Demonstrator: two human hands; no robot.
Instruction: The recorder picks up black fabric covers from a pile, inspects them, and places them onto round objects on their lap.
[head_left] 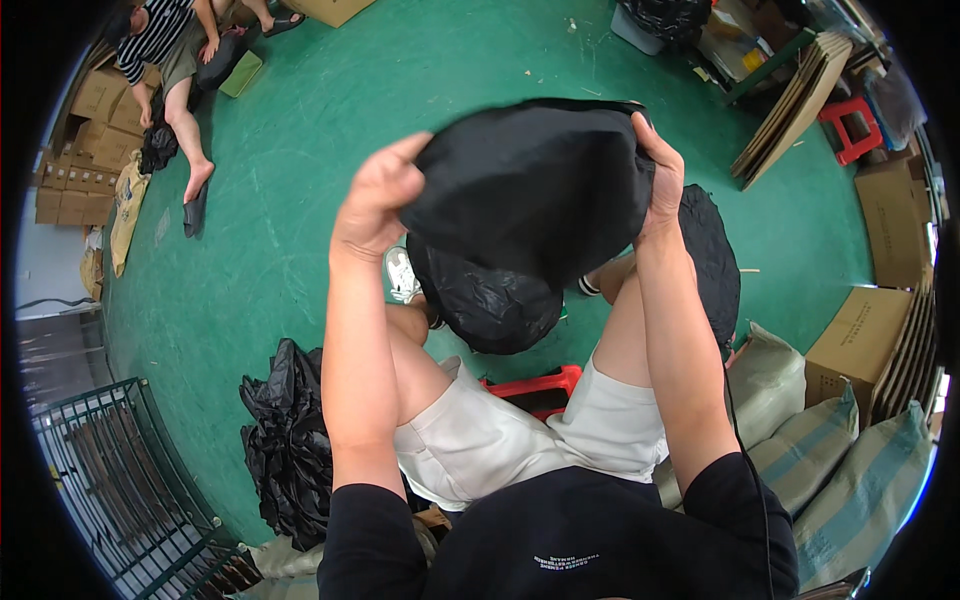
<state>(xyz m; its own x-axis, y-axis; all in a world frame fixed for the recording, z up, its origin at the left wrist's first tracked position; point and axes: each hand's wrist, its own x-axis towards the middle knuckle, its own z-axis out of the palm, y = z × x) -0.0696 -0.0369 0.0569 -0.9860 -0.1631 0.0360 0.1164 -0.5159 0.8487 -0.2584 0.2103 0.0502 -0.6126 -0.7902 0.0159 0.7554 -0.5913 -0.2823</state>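
Up in front of me, both hands hold a rounded black cloth piece (pixel 530 190); whether it is a bag or a cover I cannot tell. My left hand (pixel 375 200) is closed at its left edge, slightly smeared by motion. At the right edge my right hand (pixel 661 180) grips it, thumb on the near side and the other fingers hidden. Below the cloth, between my legs, a full black plastic bag (pixel 495 305) sits on the floor. Another black bag (pixel 710 265) lies beyond my right forearm.
Crumpled black plastic (pixel 290 440) lies at my left, near a green metal rack (pixel 130 480). A red stool (pixel 535 388) is under me. Woven sacks (pixel 810 440) and cartons (pixel 858 335) stand at right. A co-worker (pixel 175 90) sits far left by stacked boxes (pixel 105 145).
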